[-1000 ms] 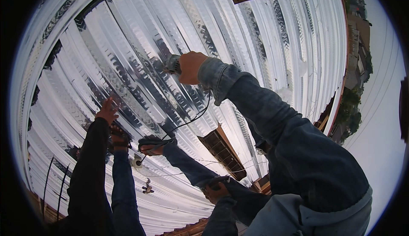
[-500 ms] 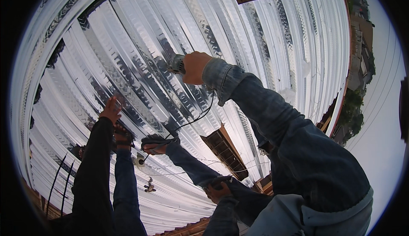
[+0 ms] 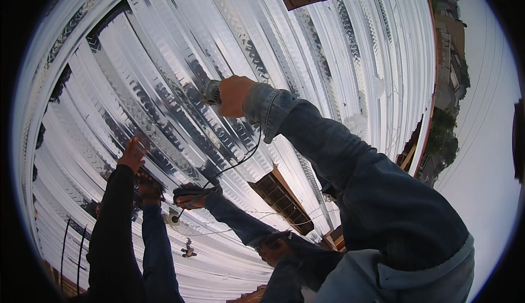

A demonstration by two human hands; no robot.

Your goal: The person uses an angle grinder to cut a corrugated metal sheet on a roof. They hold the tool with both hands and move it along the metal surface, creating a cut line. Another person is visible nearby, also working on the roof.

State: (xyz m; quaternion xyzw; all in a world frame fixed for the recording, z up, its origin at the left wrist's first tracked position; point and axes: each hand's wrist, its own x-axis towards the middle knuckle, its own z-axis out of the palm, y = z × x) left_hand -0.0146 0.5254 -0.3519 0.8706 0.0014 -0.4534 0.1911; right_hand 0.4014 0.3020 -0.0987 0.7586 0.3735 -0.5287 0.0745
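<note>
My right hand (image 3: pixel 235 96), at the end of a denim sleeve, is closed round a grey-green corded power tool (image 3: pixel 212 92). The tool's front end points at the ribbed metal roofing sheets (image 3: pixel 180 46); whether it touches them I cannot tell. From beside my wrist a black cord (image 3: pixel 240 159) runs down past a sandalled foot (image 3: pixel 191 198). My left hand (image 3: pixel 273 252) rests low at the bent, trousered knee, with its fingers curled by something dark that I cannot make out.
A co-worker's open hand (image 3: pixel 132 155), in a black sleeve, reaches over the sheets at left. Near the cord lies a small pale box (image 3: pixel 173 217). Rectangular openings (image 3: pixel 281 200) show wood below. The roof edge (image 3: pixel 432 79) runs along the right, with trees and buildings beyond.
The whole view has shifted, so the roof appears further left and slightly lower. My right hand stays closed on the power tool. The co-worker's hand remains over the sheets.
</note>
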